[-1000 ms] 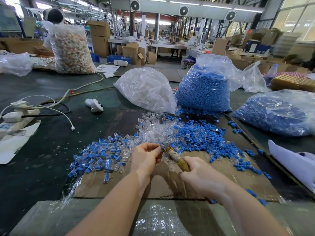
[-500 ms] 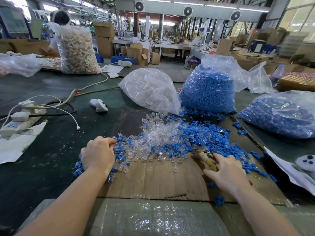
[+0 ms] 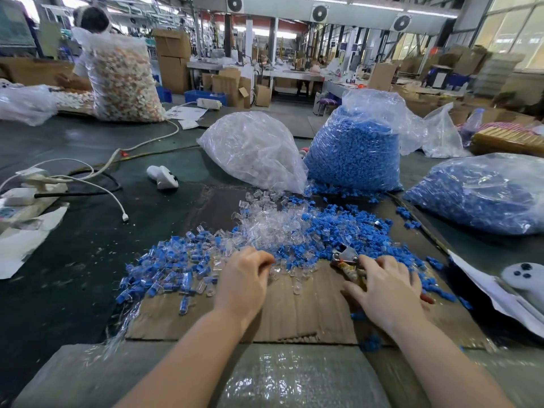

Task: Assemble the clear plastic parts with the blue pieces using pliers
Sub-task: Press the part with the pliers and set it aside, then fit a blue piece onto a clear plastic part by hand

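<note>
Cardboard (image 3: pixel 294 316) bears pliers (image 3: pixel 347 262) under spread right hand (image 3: pixel 388 293) — left hand (image 3: pixel 244 284) (curled) pinches clear parts (image 3: pixel 273 228).

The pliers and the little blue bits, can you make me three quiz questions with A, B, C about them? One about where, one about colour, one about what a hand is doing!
1. Where do the pliers lie?
A. on the cardboard sheet
B. inside a bag
C. on the floor

2. What colour are the pieces in the tall bag?
A. red
B. blue
C. green

3. What is the right hand doing?
A. waving in the air
B. holding a cup
C. resting on the pliers' handles

Answers: 1 A, the metal tip sticks out over the cardboard. 2 B, the bag is packed with blue. 3 C, its fingers lie over the handles.
</note>
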The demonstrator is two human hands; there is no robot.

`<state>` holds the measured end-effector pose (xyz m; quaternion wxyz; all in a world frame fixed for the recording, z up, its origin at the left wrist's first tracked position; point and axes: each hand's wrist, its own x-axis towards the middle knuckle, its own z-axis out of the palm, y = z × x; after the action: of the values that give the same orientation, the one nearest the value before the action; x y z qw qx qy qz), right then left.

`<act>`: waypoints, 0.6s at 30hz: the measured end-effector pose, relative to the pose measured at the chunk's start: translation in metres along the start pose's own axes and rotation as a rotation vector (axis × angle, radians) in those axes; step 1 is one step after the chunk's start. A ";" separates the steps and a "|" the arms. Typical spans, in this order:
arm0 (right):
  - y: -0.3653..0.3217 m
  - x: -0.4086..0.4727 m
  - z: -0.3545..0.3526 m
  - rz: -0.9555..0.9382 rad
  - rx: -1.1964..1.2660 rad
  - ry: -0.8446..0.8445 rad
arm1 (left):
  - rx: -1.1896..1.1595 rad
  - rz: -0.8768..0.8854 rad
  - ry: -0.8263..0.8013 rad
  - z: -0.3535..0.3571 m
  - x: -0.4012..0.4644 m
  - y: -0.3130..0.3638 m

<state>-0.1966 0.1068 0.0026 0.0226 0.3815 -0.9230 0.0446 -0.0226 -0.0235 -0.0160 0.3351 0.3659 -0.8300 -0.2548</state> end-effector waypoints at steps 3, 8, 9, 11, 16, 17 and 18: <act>-0.017 0.000 0.004 -0.151 0.081 0.113 | 0.039 0.060 -0.063 0.016 -0.006 0.005; -0.039 0.005 0.015 -0.324 0.139 0.138 | 0.065 0.093 -0.073 0.025 -0.011 -0.001; -0.043 0.006 0.016 -0.338 0.153 0.128 | 0.053 0.081 -0.066 0.025 -0.011 -0.002; -0.049 0.008 0.018 -0.351 0.160 0.104 | 0.028 0.057 -0.055 0.025 -0.011 -0.003; -0.052 0.009 0.022 -0.329 0.152 0.100 | 0.020 0.049 -0.049 0.024 -0.011 -0.005; -0.051 0.010 0.022 -0.311 0.145 0.113 | 0.016 0.046 -0.047 0.024 -0.011 -0.005; -0.051 0.010 0.022 -0.294 0.132 0.117 | 0.010 0.042 -0.044 0.024 -0.012 -0.005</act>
<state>-0.1677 0.0618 -0.0150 0.0577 0.5097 -0.8495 0.1234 -0.0324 -0.0131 -0.0388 0.3204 0.3443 -0.8459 -0.2516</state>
